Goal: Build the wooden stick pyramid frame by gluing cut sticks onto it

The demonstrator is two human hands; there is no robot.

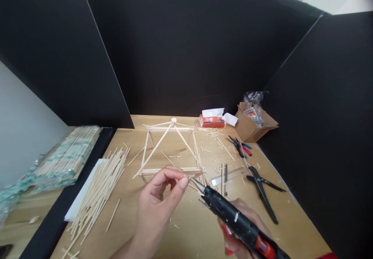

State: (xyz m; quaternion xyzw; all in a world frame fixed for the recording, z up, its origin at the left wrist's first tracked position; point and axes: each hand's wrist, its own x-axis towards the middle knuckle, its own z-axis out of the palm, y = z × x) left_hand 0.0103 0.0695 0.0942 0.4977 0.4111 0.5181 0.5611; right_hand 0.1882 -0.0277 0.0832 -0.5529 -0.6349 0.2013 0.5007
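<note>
My right hand is wrapped round a black glue gun with red parts, its metal nozzle pointing up and left. The nozzle tip is right at the fingertips of my left hand. Thumb and index finger of that hand are pinched together on something too small to make out. Just behind the hands stands a frame of thin wooden sticks, with slanting sticks meeting at a small bundled joint at its top. The left hand overlaps the view of the frame's front bar.
Loose sticks lie on white paper at the left, beside bagged sticks. At the right are pliers, black cutters, a pen and a clear ruler. Farther back are a tissue pack and a cardboard box.
</note>
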